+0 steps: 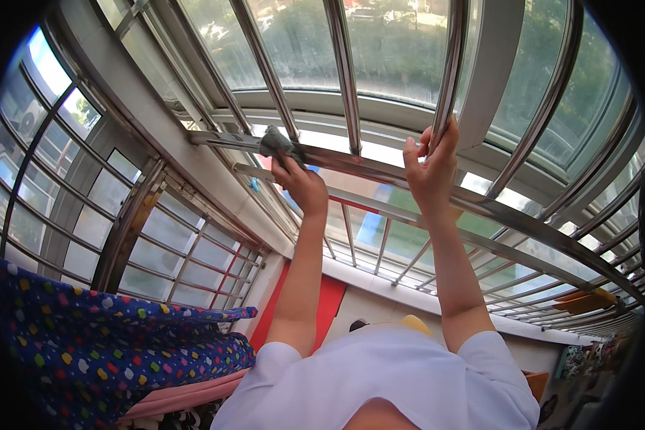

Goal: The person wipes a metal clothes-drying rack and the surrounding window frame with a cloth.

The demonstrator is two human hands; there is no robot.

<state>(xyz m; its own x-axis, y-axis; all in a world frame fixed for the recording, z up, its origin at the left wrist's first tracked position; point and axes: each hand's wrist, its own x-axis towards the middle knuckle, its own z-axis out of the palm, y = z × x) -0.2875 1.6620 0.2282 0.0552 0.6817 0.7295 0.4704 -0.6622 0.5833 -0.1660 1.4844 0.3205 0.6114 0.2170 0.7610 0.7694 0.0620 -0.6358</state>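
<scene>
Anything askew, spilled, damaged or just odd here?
Nothing looks spilled or broken. Only mild oddity: the window glass beyond the bars looks hazy and streaked, maybe grime or glare. The left hand presses a grey cloth to the rail; the right hand grips an upright bar.

Grey cloth (272,136) partly hidden by left fingers (282,169).

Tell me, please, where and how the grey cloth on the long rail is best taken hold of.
I'd pinch the bunched upper end of the grey cloth, coming from above and the left. That end stands up above the long rail in a soft peak, likely easy to close on, while the left hand covers the cloth's lower right side.
</scene>
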